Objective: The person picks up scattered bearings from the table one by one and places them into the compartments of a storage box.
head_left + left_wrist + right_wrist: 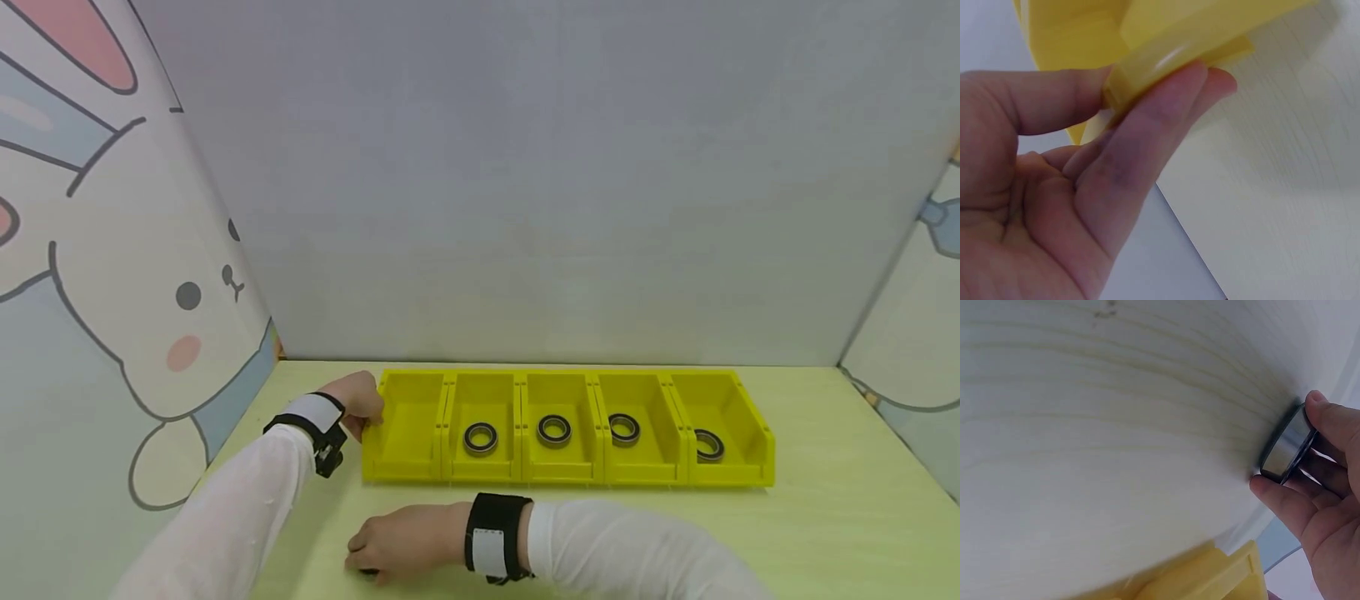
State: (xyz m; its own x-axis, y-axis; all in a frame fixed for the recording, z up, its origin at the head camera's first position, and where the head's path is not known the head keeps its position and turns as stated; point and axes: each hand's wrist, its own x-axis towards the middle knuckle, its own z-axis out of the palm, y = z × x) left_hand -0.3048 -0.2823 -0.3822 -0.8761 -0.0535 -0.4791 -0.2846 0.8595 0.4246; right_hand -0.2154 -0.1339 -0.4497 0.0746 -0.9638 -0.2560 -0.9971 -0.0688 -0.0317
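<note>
A row of yellow plastic bins (408,472) stands on the table. My left hand (356,397) pinches the side wall of the leftmost bin (1172,53) between thumb and fingers. In front of the row, low over the tabletop, my right hand (411,537) grips a ball bearing (1289,442) by its rim, with thumb and fingertips on opposite sides. That bearing is mostly hidden under the hand in the head view. Other bearings lie one to a bin, including one in the second bin (481,452) and one in the middle bin (554,444). The leftmost bin holds none.
Two more bearings sit in the fourth bin (635,429) and the rightmost bin (717,450). Behind the row rises a plain grey wall (555,183). A side panel with a cartoon rabbit (127,333) borders the pale yellow table (817,467) on the left.
</note>
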